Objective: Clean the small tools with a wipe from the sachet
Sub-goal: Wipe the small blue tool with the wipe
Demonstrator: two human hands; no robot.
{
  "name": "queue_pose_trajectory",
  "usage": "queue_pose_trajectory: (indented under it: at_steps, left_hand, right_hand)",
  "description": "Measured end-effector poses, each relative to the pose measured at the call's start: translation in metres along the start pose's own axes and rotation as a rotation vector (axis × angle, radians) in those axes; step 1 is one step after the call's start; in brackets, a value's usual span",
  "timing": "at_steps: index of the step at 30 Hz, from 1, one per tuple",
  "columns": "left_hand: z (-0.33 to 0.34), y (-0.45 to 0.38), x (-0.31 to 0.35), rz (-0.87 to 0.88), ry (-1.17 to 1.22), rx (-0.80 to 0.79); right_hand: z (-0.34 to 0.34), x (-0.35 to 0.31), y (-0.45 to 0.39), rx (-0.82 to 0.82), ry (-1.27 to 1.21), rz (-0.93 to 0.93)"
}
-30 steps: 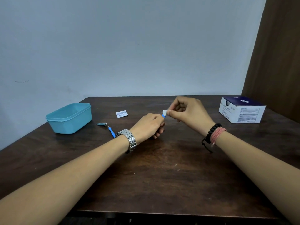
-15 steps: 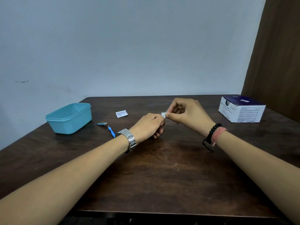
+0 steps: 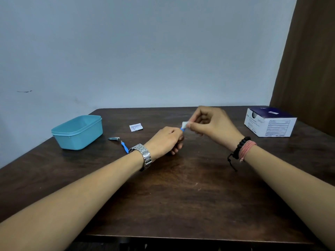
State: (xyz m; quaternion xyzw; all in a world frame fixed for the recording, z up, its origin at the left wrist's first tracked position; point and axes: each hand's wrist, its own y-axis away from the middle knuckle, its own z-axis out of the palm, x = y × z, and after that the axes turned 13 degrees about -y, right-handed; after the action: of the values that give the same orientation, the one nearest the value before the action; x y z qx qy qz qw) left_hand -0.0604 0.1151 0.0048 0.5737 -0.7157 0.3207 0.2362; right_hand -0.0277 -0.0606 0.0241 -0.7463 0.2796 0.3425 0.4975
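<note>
Left hand (image 3: 167, 140) curled round a small blue-handled tool (image 3: 182, 128), only a short blue stub showing past the knuckles. Right hand (image 3: 213, 125) pinches a folded white wipe (image 3: 184, 124) over that stub, thumb and forefinger closed on it, other fingers curled in. Both sit near table centre, roughly 12 o'clock from the wearer, raised a bit off the wood.

Handling guess: tool is light, thin, stiff plastic, likely slick once wet, so grip low on the handle and rub the exposed end. Wipe is soft, limp and damp; it needs a firm pinch or it slides off. Nothing here looks fragile, though the tool tip may be sharp.

Other tools at 10 o'clock of the hands: a metal nail clipper (image 3: 114, 138) and just beside it a second blue-handled pick (image 3: 124, 146), its lower end cut off by the wristwatch (image 3: 143, 156). Torn sachet (image 3: 136, 127) lies flat beyond them, print too small to read. Teal plastic container (image 3: 78, 132) at far left, contents not visible from this angle. Blue and white carton (image 3: 270, 124) at 2 o'clock, label unreadable.

Hidden: most of the held tool, including its working end, is buried in fist and wipe, so tool type can't be confirmed. Can't tell whether the clipper and pick are touching. Dark wooden table (image 3: 181, 196), near edge partly out of frame.
</note>
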Motion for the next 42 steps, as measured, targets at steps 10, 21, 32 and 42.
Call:
queue_pose_trajectory:
  at_steps: [10, 21, 32, 42]
  left_hand:
    - [0.001, 0.000, -0.001, 0.022, -0.046, -0.021]
    - [0.000, 0.001, -0.002, 0.048, -0.043, -0.038]
    - [-0.002, 0.000, -0.003, 0.033, -0.001, -0.027]
    - [-0.001, 0.001, 0.000, 0.000, 0.069, -0.043]
  right_hand:
    - [-0.013, 0.002, -0.005, 0.311, 0.014, 0.027]
    - [-0.003, 0.001, -0.002, 0.141, 0.102, 0.002]
    - [0.003, -0.003, 0.001, -0.031, 0.073, -0.047]
    - [-0.018, 0.006, -0.006, 0.279, -0.031, 0.028]
